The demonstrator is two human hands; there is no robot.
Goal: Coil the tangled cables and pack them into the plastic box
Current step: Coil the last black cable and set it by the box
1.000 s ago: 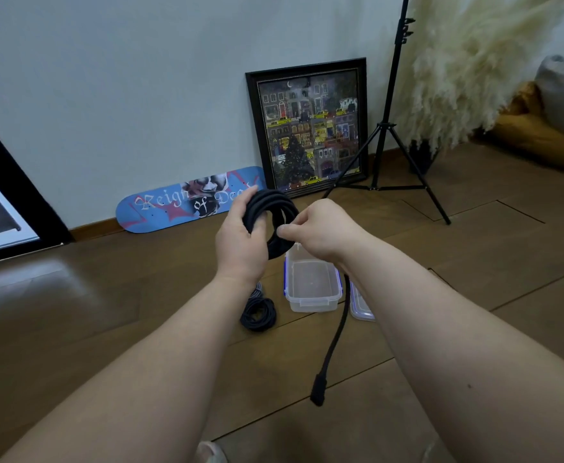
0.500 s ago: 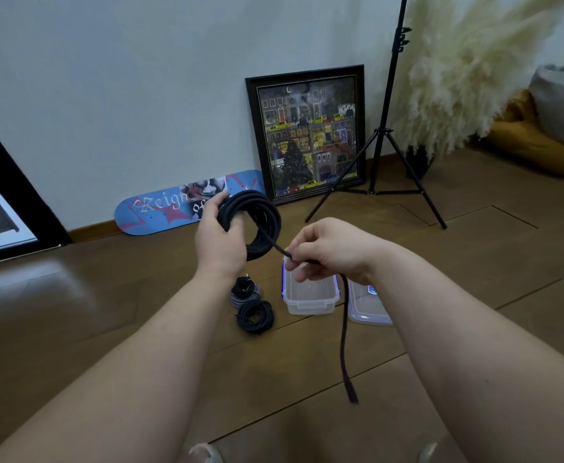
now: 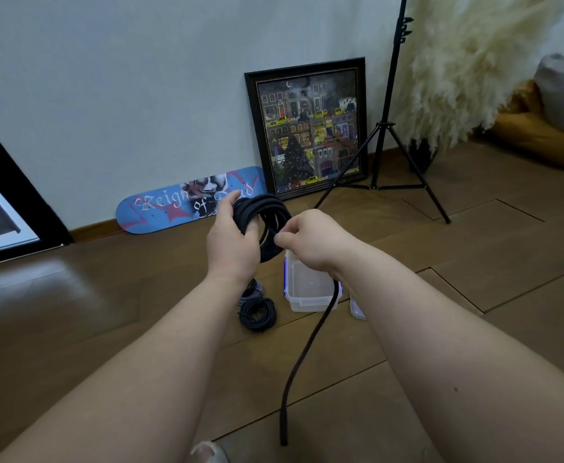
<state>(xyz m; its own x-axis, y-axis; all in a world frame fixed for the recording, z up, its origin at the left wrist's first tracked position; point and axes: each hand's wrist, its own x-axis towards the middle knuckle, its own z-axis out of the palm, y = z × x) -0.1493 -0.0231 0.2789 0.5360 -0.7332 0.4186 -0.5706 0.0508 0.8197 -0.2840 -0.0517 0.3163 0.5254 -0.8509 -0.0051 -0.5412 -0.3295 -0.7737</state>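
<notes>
A: Black rubber-jacketed cable (image 3: pixel 267 208), one item, wound in several loops and held in the air above the floor, just over the plastic box (image 3: pixel 307 289). Holder?

B: Left hand (image 3: pixel 232 243), fingers curled round the near side of the bundle. Right hand (image 3: pixel 307 235) pinches the strand where it meets the loops. The loose tail (image 3: pixel 302 359) hangs from the right hand down to the boards, plug end near the bottom of the view.

A: Handling notes?

B: By its look, thick and moderately stiff: the tail hangs in a slow curve, not limp. Likely springy, so the loops would want to open if let go. Probably not fragile or slippery. Best taken across all turns at once, as the left hand does; feed the tail with the other hand.

A: Box?

B: Clear, blue-edged, open, nothing visible inside. On the wooden floor (image 3: pixel 73 312). What seems to be its lid (image 3: pixel 357 307) lies just beside it, mostly hidden by the right forearm.

A: Other stock?

B: Two smaller coils on the floor left of the box: a thin black one (image 3: pixel 257 314), a striped one (image 3: pixel 252 289) touching it behind. Against the wall: blue skateboard deck (image 3: pixel 160 212), framed picture (image 3: pixel 310 128), tripod stand (image 3: pixel 387 128), pampas grass (image 3: pixel 474 61), cushions (image 3: pixel 548 121).

A: Obstructions?

B: I judge the box narrow for this bundle; it may need squeezing. The dangling tail crosses the box front.
</notes>
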